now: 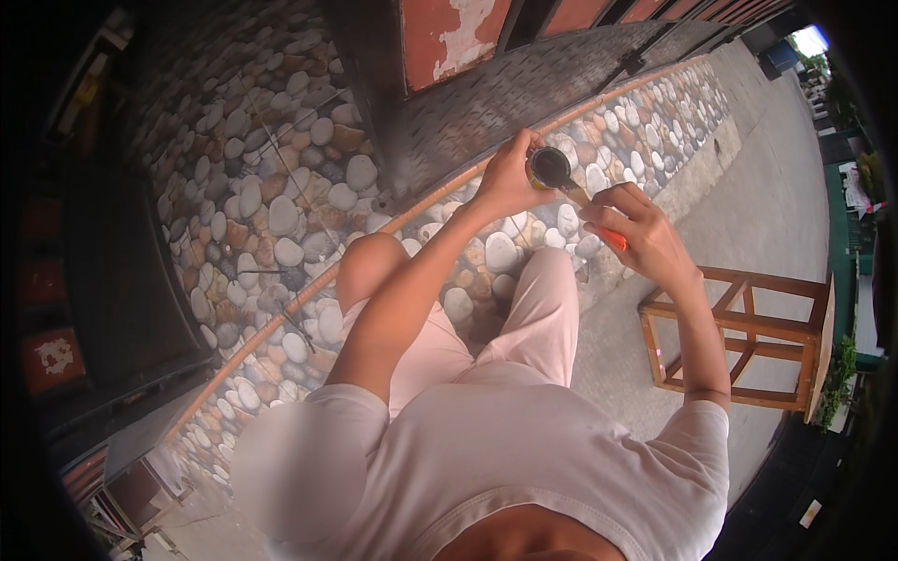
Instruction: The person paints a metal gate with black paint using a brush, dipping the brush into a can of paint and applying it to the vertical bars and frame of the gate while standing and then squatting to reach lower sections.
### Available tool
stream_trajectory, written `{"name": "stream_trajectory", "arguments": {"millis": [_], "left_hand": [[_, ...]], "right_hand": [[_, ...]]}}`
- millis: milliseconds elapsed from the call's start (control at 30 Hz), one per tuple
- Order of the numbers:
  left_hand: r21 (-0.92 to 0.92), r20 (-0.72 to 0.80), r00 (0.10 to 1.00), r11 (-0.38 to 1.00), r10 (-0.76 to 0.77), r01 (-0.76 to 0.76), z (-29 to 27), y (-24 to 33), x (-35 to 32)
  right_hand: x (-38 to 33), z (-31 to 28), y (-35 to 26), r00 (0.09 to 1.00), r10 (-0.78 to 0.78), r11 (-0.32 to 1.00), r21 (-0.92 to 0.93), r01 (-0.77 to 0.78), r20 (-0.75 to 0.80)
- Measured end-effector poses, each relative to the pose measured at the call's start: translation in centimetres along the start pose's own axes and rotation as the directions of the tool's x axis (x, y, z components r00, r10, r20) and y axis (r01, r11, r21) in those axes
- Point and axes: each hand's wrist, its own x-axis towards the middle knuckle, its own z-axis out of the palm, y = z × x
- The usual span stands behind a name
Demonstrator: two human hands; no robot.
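In the upper centre, the left hand point(511, 179) had its grip curled round a small can point(535, 178). The right hand point(644, 234) had an orange-handled brush point(578, 194) pinched in its grip.

In my left grip point(510, 179), just above the frame's centre, I have the cup point(550, 166). My right grip point(641, 234), to its right, holds the brush point(577, 194), its far end at the cup's mouth. Stones point(281, 215) spread across the upper left; I see the stool point(767, 324) at right, beside the pavement point(608, 346).
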Motion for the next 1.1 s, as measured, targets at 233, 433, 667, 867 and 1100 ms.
{"name": "stream_trajectory", "arguments": {"millis": [233, 433, 667, 867, 1100], "left_hand": [[-0.029, 0.039, 0.997, 0.997, -0.067, 0.068, -0.3, 0.2, 0.2], [-0.01, 0.037, 0.999, 1.0, 0.019, -0.018, -0.4, 0.5, 0.2], [-0.035, 0.026, 0.999, 0.999, -0.028, 0.029, -0.6, 0.3, 0.5], [0.012, -0.047, 0.996, 0.997, -0.07, 0.071, -0.9, 0.2, 0.6], [0.011, -0.057, 0.998, 0.999, -0.037, 0.038, -0.7, 0.2, 0.5]], "right_hand": [[0.8, -2.8, -0.1, 0.997, 0.067, 0.99, 0.126, -0.062, -0.035], [-0.3, 1.5, 3.3, 0.834, 0.486, 0.814, 0.481, -0.325, -0.26], [0.2, 0.1, 3.8, 0.742, 0.585, 0.754, 0.556, -0.349, -0.328], [3.7, -2.2, 1.5, 0.682, 0.392, 0.867, 0.495, -0.051, -0.617], [8.9, -2.0, 1.7, 0.656, 0.117, 0.989, 0.145, -0.012, -0.746]]}}
